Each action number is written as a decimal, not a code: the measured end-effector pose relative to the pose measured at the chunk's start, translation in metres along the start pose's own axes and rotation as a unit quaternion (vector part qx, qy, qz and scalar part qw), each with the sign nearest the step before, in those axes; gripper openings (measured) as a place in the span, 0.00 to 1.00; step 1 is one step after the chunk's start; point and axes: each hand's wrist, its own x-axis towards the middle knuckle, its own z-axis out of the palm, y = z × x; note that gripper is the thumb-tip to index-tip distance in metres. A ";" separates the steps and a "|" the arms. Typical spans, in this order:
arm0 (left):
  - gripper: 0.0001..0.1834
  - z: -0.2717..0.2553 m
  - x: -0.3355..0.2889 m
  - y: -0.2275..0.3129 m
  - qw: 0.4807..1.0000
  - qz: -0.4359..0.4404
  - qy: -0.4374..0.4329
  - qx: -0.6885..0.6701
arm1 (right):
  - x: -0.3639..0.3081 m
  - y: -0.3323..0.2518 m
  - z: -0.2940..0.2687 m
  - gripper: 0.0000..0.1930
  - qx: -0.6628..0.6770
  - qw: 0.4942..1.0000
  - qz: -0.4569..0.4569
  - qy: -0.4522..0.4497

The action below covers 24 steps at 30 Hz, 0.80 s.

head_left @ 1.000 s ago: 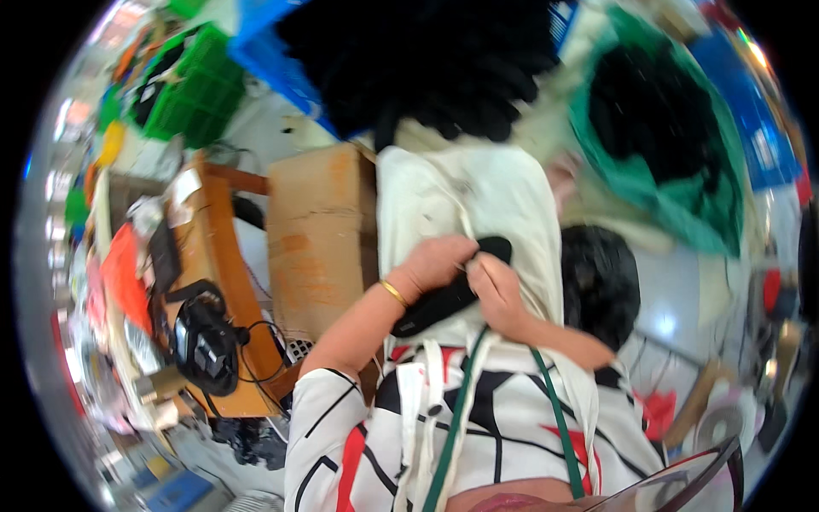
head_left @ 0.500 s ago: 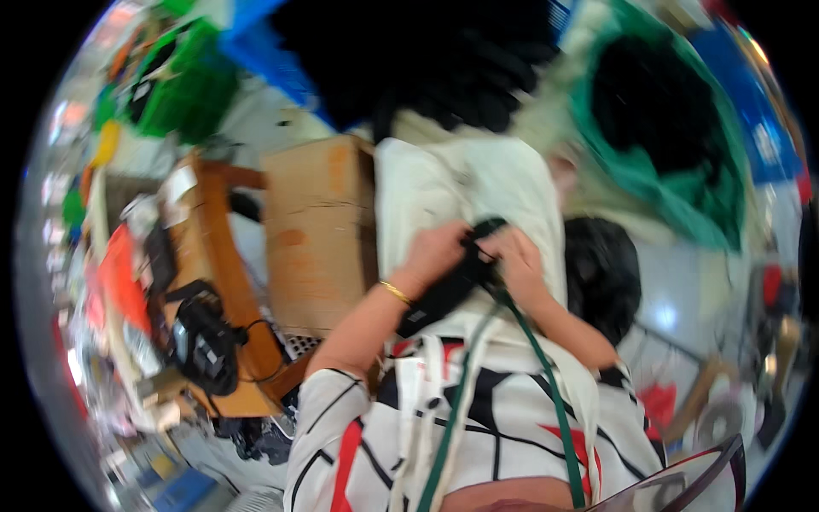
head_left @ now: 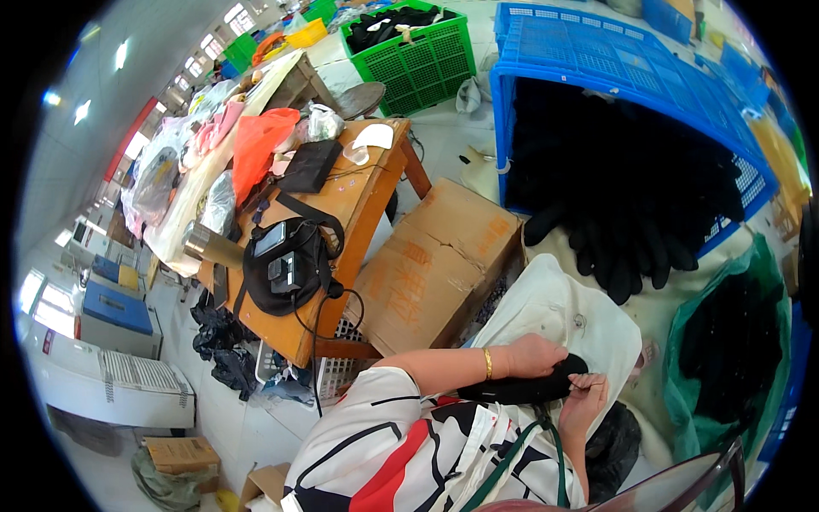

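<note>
Over my lap lies a white cloth (head_left: 546, 294), and above it both hands work at a long black fabric piece (head_left: 516, 390), shaped like a sock or glove; which one, I cannot tell. My left hand (head_left: 536, 355), below a gold bracelet, is closed on its upper edge. At the same end, my right hand (head_left: 589, 394) pinches with bent fingers. Whatever lies between the fingertips is too small to make out. A heap of similar black pieces (head_left: 618, 171) spills from a blue crate (head_left: 589, 55) lying on its side ahead of me.
A cardboard box (head_left: 435, 264) stands to my left, beside an orange-brown wooden table (head_left: 367, 192) bearing a black bag (head_left: 286, 264) and a metal flask (head_left: 212, 246). To my right is a green sack (head_left: 682, 367) of black pieces. A green crate (head_left: 414, 68) stands farther off.
The view has swung left, bringing in the table and room, so my hands sit lower and to the right. Both hands still hold the black fabric piece.
</note>
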 end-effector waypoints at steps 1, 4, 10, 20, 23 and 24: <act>0.11 0.001 0.002 0.000 1.000 -0.001 -0.006 0.001 | 0.003 0.000 -0.002 0.15 -0.006 1.000 -0.004 -0.005; 0.12 -0.002 0.004 -0.001 1.000 0.016 -0.010 0.000 | 0.013 0.008 -0.010 0.16 0.000 1.000 -0.021 -0.015; 0.13 -0.004 0.005 0.001 1.000 0.013 -0.021 0.002 | 0.038 0.003 0.007 0.17 0.074 0.990 0.043 0.116; 0.13 -0.005 0.004 0.000 0.999 0.050 0.000 -0.022 | 0.052 0.016 -0.027 0.18 0.192 0.966 0.141 0.105; 0.12 -0.011 0.010 0.002 1.000 0.002 -0.030 -0.006 | 0.053 0.008 -0.017 0.18 0.188 0.966 0.144 0.100; 0.11 -0.010 0.010 0.002 1.000 0.012 -0.024 -0.010 | 0.052 0.006 -0.014 0.18 0.178 0.969 0.143 0.096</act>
